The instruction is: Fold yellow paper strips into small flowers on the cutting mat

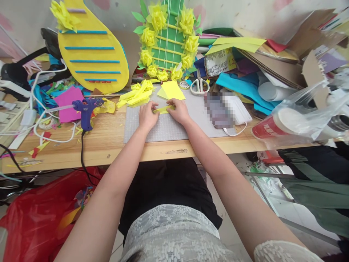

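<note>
Both hands are half-curled and apart, with a yellow strip [163,109] between them over the mat [174,131]. The left hand [148,115] pinches the strip's 9 o'clock end between thumb and fingers; the right hand [178,110] pinches its 3 o'clock end the same way. The backs of the fingers hide both ends.

From the strip, yellow sheets [174,89] lie just beyond at 12 o'clock, near the right fingers, and a yellow pile [136,95] sits at 10. Scissors [200,87] lie at 2, a phone [219,110] at 3 and a cup [265,127] farther out at 3. A glue gun [86,111] stands well off at 9.

Flat mat shows at 6 o'clock as far as its near edge; past that, a band of wood runs to the table's [152,153] front edge, under both forearms.
</note>
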Demonstrator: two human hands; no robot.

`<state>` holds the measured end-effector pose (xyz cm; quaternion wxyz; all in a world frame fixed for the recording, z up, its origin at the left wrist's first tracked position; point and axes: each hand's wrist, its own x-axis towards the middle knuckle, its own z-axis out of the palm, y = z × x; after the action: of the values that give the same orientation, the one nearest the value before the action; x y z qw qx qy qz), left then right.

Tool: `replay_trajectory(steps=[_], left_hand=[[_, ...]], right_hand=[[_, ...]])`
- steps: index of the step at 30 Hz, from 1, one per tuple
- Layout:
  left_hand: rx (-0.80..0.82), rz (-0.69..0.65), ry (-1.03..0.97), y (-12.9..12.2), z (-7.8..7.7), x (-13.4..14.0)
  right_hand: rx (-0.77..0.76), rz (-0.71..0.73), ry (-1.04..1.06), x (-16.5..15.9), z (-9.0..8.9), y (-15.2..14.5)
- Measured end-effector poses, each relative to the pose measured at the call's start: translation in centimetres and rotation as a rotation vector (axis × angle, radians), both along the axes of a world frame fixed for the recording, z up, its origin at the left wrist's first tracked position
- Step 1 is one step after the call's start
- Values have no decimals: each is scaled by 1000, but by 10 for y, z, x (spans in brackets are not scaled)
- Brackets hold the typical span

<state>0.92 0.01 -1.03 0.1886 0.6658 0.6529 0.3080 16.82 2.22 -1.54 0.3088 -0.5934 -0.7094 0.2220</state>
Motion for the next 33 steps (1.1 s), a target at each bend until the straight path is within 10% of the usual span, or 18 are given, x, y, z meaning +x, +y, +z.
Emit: replay_trajectory(steps=[33], left_hand=[[34,-110,47,2,0,-4]], right_hand=[[45,183,-2,15,4,-8]])
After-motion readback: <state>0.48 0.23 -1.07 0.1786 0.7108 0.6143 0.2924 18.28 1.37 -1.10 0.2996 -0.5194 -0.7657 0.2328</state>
